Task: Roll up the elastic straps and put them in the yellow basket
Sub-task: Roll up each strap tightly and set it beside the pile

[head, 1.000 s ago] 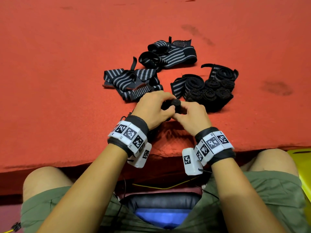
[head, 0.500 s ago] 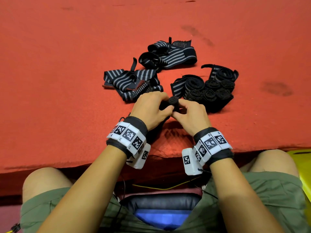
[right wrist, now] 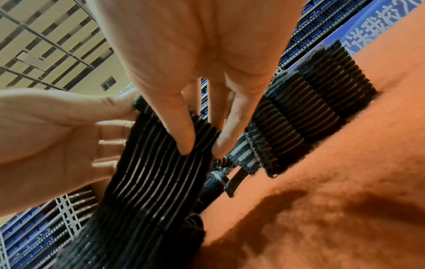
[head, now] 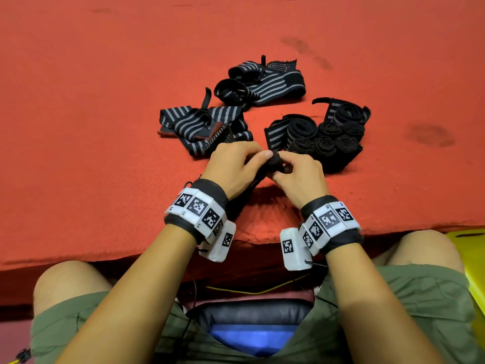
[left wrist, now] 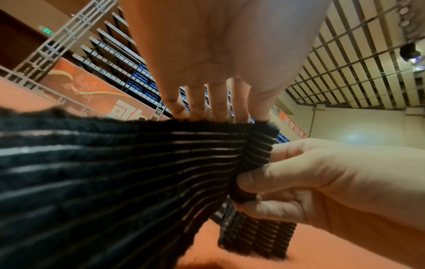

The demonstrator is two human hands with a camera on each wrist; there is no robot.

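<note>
A black elastic strap with grey stripes [head: 275,161] is partly wound into a small roll, held between both hands above the red mat's near edge. My left hand [head: 258,160] pinches the roll from the left, thumb on top. My right hand [head: 284,166] pinches it from the right. In the left wrist view the roll [left wrist: 260,151] sits in the right hand's fingers [left wrist: 253,182] and the strap's loose tail [left wrist: 115,172] runs toward the camera. In the right wrist view my right hand's fingertips [right wrist: 186,147] press on the strap [right wrist: 149,182]. The yellow basket [head: 472,258] shows at the right edge, beside my knee.
Several rolled straps [head: 328,137] stand in a cluster right beyond my hands. Two piles of loose striped straps [head: 204,127] [head: 265,82] lie farther back on the red mat [head: 105,127]. The mat's front edge runs just behind my wrists, above my knees.
Both hands have inched forward over the mat while turning the small roll. The piles of straps have not moved.
</note>
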